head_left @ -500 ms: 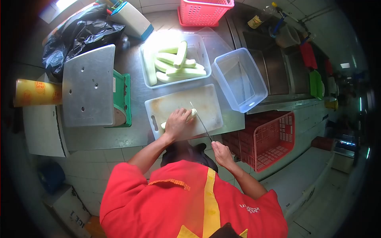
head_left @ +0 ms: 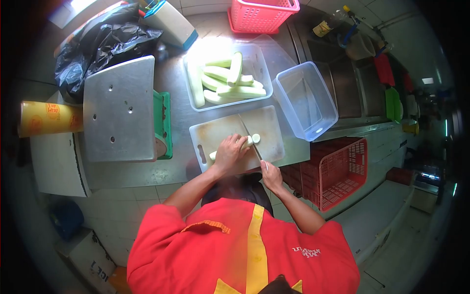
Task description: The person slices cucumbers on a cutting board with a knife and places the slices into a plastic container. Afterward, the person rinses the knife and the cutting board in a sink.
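My left hand (head_left: 231, 153) is closed over a peeled pale green vegetable, maybe a cucumber (head_left: 213, 156), pressing it on the white cutting board (head_left: 269, 122). Most of that vegetable is hidden under the fingers. In my right hand (head_left: 270, 175) is the handle of a knife (head_left: 246, 128), whose blade lies along the vegetable's cut end. A round cut slice (head_left: 256, 138) rests on the board just right of the blade. Beyond the board, a clear plastic tub (head_left: 268, 93) holds several long peeled vegetables (head_left: 240, 91).
An empty clear tub (head_left: 306, 100) stands right of the board. At left are a scale with a metal plate (head_left: 120, 110), a wrap roll (head_left: 51, 119) and a black bag (head_left: 107, 44). A pink basket (head_left: 262, 17) is at the back, a red crate (head_left: 342, 171) below right.
A round slice now lies on the board to the right of the knife. The blade has come down to the vegetable's end, and the whole view has shifted slightly.
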Action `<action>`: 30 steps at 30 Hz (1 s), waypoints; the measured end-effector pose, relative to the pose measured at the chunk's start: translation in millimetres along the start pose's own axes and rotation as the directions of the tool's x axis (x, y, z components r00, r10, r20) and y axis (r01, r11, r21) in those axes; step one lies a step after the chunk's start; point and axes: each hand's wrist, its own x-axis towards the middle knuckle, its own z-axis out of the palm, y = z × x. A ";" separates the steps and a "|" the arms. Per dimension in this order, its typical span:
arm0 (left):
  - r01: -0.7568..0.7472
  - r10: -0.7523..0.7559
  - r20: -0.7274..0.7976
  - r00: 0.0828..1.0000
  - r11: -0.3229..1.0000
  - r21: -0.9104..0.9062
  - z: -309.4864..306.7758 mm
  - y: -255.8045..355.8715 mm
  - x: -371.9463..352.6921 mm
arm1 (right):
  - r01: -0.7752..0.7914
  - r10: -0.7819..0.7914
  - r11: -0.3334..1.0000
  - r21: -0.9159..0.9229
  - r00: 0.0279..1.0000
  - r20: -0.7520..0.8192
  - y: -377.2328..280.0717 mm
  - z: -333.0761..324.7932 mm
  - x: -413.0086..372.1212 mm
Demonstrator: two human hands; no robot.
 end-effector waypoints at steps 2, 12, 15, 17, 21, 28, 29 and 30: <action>0.060 -0.059 0.021 0.998 0.998 -0.017 -0.7 0.4 2.0 | -0.001 0.001 1.000 -0.008 1.000 0.019 2.8 -10.1 -0.7; -0.015 0.015 0.034 0.999 1.000 0.019 -9.7 -1.9 -1.8 | 0.056 -0.061 0.997 0.058 0.994 0.095 -5.6 -29.0 -39.5; -0.017 0.015 0.046 0.999 0.999 0.043 -9.0 -1.5 -1.7 | 0.057 -0.061 0.997 0.060 0.996 0.063 -5.3 -27.7 -45.4; -0.021 0.018 0.055 0.998 0.999 0.048 -8.9 -1.1 -1.9 | 0.043 -0.047 0.997 0.062 0.996 0.071 -6.7 -29.9 -48.0; -0.029 0.026 0.050 0.998 0.998 0.062 -9.2 -0.3 -0.8 | 0.010 -0.013 0.999 0.039 0.995 0.094 -6.9 -34.6 -49.3; -0.029 0.025 0.059 0.998 0.997 0.075 -9.3 0.6 0.4 | -0.017 0.014 1.000 0.015 0.987 0.158 -16.9 -55.3 -52.1; -0.033 0.028 0.058 0.998 0.996 0.085 -8.1 0.7 0.1 | -0.028 0.026 1.000 0.008 0.985 0.168 -19.3 -58.2 -52.3; -0.038 0.032 0.058 0.998 0.995 0.096 -8.1 1.2 0.7 | -0.039 0.038 0.999 0.003 0.983 0.178 -20.6 -59.0 -51.8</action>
